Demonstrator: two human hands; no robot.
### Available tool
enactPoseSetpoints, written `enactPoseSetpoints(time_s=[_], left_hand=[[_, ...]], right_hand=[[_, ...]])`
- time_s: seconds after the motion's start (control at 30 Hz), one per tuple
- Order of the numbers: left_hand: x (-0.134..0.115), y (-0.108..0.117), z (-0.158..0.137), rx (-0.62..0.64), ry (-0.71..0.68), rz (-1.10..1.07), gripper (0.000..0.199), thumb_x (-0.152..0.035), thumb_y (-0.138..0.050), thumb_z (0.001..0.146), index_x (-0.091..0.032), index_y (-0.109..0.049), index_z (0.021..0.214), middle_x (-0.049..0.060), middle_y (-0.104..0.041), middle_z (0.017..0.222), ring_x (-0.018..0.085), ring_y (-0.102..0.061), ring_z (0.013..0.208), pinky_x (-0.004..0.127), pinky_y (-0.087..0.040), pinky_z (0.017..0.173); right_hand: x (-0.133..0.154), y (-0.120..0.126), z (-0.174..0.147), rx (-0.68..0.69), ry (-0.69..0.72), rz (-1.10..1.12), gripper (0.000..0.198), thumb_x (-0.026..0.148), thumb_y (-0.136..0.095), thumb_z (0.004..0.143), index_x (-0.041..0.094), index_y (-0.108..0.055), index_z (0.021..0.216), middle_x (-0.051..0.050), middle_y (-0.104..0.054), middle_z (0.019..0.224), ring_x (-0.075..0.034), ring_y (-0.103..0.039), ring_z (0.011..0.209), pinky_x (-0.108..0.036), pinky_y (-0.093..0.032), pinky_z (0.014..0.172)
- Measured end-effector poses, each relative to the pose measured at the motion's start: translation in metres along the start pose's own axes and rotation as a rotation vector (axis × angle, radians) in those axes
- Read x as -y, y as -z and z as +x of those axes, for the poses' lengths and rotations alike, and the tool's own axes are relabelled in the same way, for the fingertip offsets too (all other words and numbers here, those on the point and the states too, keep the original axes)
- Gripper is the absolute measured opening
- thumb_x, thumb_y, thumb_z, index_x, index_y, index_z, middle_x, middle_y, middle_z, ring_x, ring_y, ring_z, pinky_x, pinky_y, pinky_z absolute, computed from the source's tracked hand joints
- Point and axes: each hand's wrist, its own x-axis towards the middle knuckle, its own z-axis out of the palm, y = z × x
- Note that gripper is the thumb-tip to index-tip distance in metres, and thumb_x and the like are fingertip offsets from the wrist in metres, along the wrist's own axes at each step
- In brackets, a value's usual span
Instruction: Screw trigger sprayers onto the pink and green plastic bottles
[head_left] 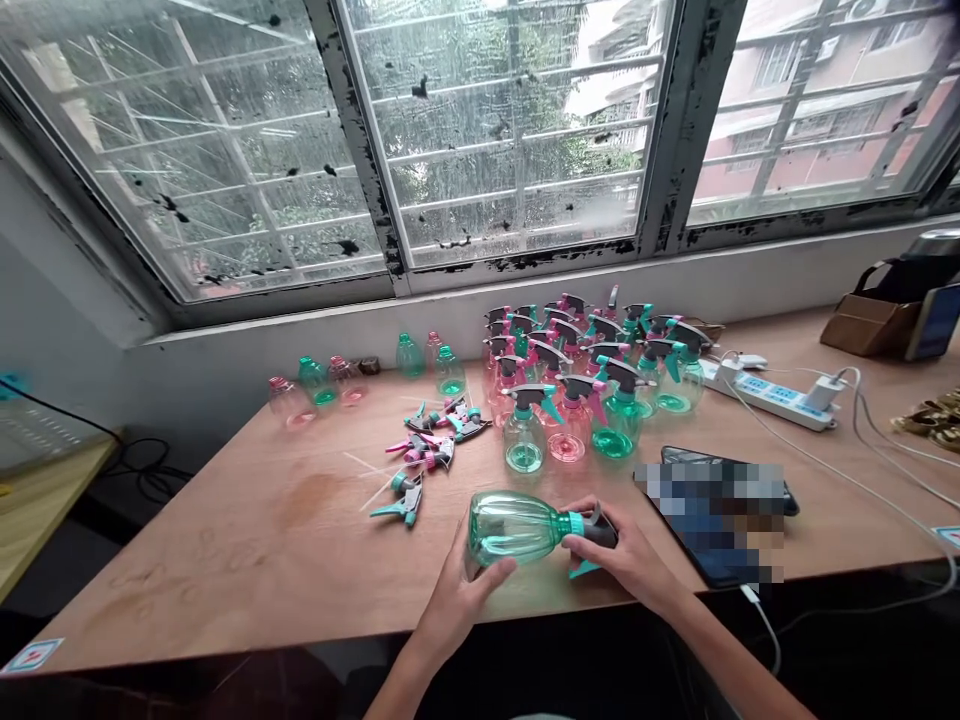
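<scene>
A clear green spray bottle (514, 528) lies sideways in the air above the table's front edge, its base to the left. My left hand (466, 580) is wrapped round the base end, thumb along the near side. At the neck, my right hand (619, 550) grips the grey and teal trigger spray head (598, 530), which sits on the bottle's mouth. Several loose spray heads (431, 450) in teal and pink, some with thin tubes, lie beyond my left hand. Behind the held bottle stand many pink and green bottles with spray heads on, such as a green one (616, 425).
Several bottles without heads, such as a green one (315, 380), stand at the back left. On the right are two phones (697, 540), a white power strip (772, 395) with cables, and a brown box (862, 322). Windows rise behind the wooden table (247, 590).
</scene>
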Motion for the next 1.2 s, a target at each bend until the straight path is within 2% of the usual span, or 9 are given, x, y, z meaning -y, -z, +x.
enactPoseSetpoints(time_s=[0.07,0.27,0.37,0.5,0.73,0.8,0.9,0.97,1.2], left_hand=[[-0.001,-0.001,0.002,0.001,-0.004,-0.009,0.095,-0.033,-0.079,0.084,-0.029,-0.022,0.16,0.011,-0.052,0.153,0.035,-0.045,0.144,0.048,-0.033,0.121],[0.004,-0.001,0.004,0.003,0.002,-0.022,0.109,-0.028,-0.081,0.083,-0.037,-0.005,0.161,0.007,-0.042,0.161,0.03,-0.042,0.146,0.046,-0.029,0.123],[0.004,0.001,0.005,0.01,0.012,-0.014,0.109,-0.03,-0.084,0.079,-0.033,-0.012,0.161,0.01,-0.043,0.16,0.034,-0.04,0.146,0.048,-0.03,0.122],[0.003,0.003,0.007,0.035,0.017,-0.006,0.093,-0.033,-0.079,0.084,-0.027,-0.025,0.159,0.013,-0.051,0.153,0.036,-0.046,0.142,0.05,-0.032,0.121],[0.005,0.004,0.003,0.026,0.016,0.018,0.116,-0.028,-0.083,0.08,-0.039,0.0,0.16,0.005,-0.026,0.168,0.032,-0.031,0.151,0.047,-0.02,0.126],[0.006,0.004,0.002,0.01,0.025,0.026,0.114,-0.033,-0.082,0.082,-0.036,0.001,0.161,0.007,-0.029,0.166,0.033,-0.029,0.152,0.049,-0.019,0.126],[0.007,0.004,0.003,0.02,0.026,0.02,0.101,-0.037,-0.075,0.087,-0.03,-0.007,0.162,0.012,-0.043,0.159,0.035,-0.039,0.147,0.052,-0.025,0.123],[0.008,0.005,0.004,0.034,0.02,0.015,0.101,-0.035,-0.077,0.086,-0.03,-0.01,0.162,0.012,-0.046,0.157,0.034,-0.043,0.144,0.051,-0.029,0.122],[0.011,0.006,0.005,0.021,0.006,0.011,0.117,-0.029,-0.083,0.08,-0.039,0.0,0.16,0.008,-0.032,0.166,0.033,-0.036,0.149,0.049,-0.023,0.125]], right_hand=[[0.001,0.0,0.0,-0.002,-0.005,-0.002,0.027,0.036,-0.078,0.086,0.019,-0.065,0.103,0.002,-0.069,0.07,-0.019,-0.069,0.064,-0.035,-0.058,0.068],[0.006,0.001,0.0,-0.009,-0.016,0.004,0.027,0.036,-0.077,0.087,0.02,-0.065,0.103,0.003,-0.069,0.071,-0.018,-0.068,0.064,-0.035,-0.057,0.069],[0.007,0.001,0.0,0.013,-0.023,-0.004,0.028,0.035,-0.079,0.085,0.02,-0.065,0.104,0.003,-0.069,0.073,-0.018,-0.068,0.064,-0.035,-0.057,0.069],[0.008,-0.001,-0.001,0.029,-0.034,-0.018,0.028,0.036,-0.078,0.085,0.02,-0.065,0.103,0.003,-0.068,0.071,-0.018,-0.067,0.064,-0.034,-0.057,0.068],[0.007,0.0,-0.001,0.02,-0.038,-0.032,0.028,0.037,-0.077,0.086,0.02,-0.064,0.103,0.003,-0.068,0.073,-0.017,-0.068,0.064,-0.034,-0.057,0.069],[0.007,0.0,-0.001,0.028,-0.039,-0.038,0.028,0.037,-0.078,0.085,0.02,-0.064,0.102,0.003,-0.068,0.073,-0.018,-0.068,0.065,-0.034,-0.057,0.068],[0.007,0.0,-0.001,0.031,-0.041,-0.047,0.028,0.036,-0.078,0.085,0.02,-0.064,0.103,0.003,-0.069,0.072,-0.018,-0.068,0.065,-0.035,-0.057,0.069],[0.008,0.0,-0.001,0.028,-0.042,-0.048,0.028,0.037,-0.077,0.086,0.02,-0.064,0.104,0.003,-0.069,0.072,-0.019,-0.068,0.065,-0.035,-0.057,0.07],[0.009,0.002,-0.002,0.015,-0.047,-0.038,0.028,0.038,-0.077,0.086,0.02,-0.064,0.103,0.003,-0.067,0.072,-0.018,-0.068,0.064,-0.036,-0.057,0.07]])
